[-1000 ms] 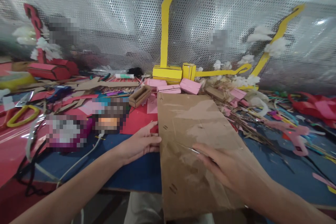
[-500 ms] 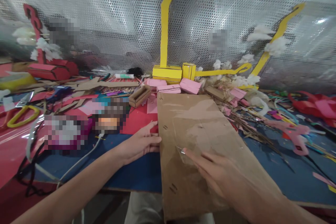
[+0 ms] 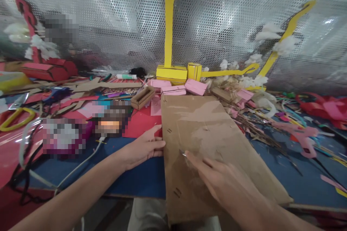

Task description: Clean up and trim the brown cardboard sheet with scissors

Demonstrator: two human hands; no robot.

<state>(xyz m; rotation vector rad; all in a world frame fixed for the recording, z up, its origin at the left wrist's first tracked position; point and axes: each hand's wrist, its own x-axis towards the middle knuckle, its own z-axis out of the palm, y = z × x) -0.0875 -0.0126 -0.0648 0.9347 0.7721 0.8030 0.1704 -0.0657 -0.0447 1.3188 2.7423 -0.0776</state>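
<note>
A large brown cardboard sheet (image 3: pixel 189 122), partly shiny as if taped, lies over the front table edge and above my lap. My left hand (image 3: pixel 145 146) holds its left edge, thumb and fingers against the side. My right hand (image 3: pixel 217 177) rests over the middle of the sheet, closed around a thin blade (image 3: pixel 183 153). Only the blade's pointed metal tip shows, touching or just above the cardboard; its handle is hidden in the fingers. Small paired dark marks show along the sheet's left side.
Pink boxes (image 3: pixel 173 90) and yellow card shapes (image 3: pixel 171 73) stand behind the sheet. Scissors (image 3: pixel 18 119) and a white cable (image 3: pixel 78 168) lie left. At right are a pink glue gun (image 3: pixel 300 135) and thin sticks (image 3: pixel 267 140). A perforated metal screen (image 3: pixel 130 25) backs the table.
My right hand and the blade have shifted slightly left and away from me over the cardboard. My left hand keeps its place on the edge. The view has turned a little.
</note>
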